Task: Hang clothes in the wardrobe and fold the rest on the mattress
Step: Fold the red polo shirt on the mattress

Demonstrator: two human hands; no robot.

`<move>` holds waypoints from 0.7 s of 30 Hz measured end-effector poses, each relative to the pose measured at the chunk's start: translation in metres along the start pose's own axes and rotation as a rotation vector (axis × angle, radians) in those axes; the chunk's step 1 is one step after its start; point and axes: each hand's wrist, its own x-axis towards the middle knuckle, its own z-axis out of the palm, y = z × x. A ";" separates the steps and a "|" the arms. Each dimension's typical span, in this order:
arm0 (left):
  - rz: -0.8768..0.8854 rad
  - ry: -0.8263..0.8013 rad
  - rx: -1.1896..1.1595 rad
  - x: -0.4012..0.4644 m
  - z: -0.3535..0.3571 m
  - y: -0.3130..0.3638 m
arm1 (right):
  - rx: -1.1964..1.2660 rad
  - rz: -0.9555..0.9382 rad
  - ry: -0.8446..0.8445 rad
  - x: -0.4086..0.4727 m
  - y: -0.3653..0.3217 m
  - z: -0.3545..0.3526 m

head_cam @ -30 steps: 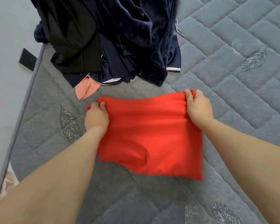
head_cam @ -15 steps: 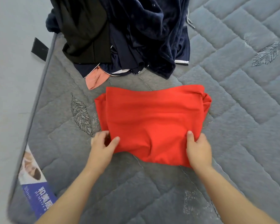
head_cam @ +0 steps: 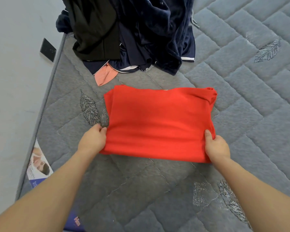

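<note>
A folded red garment [head_cam: 159,121] lies flat on the grey quilted mattress [head_cam: 251,118], roughly rectangular, with a bunched corner at its far right. My left hand [head_cam: 93,140] pinches its near left corner. My right hand [head_cam: 216,147] grips the near right corner, thumb on top of the cloth. A heap of dark clothes [head_cam: 137,32], navy and black, sits at the far side, with a salmon-pink piece [head_cam: 105,75] sticking out from under it.
The mattress edge runs along the left, beside a pale floor [head_cam: 12,91]. A black tag [head_cam: 48,49] hangs off that edge. A printed label [head_cam: 38,164] with a blue panel lies on the near left corner.
Both hands left the garment's far edge and came to its near corners, which they now grip. The red garment lies flatter and more squared than before.
</note>
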 end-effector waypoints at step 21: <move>-0.338 -0.385 -1.116 0.091 -0.029 0.101 | 0.698 0.020 -0.477 0.075 -0.134 -0.033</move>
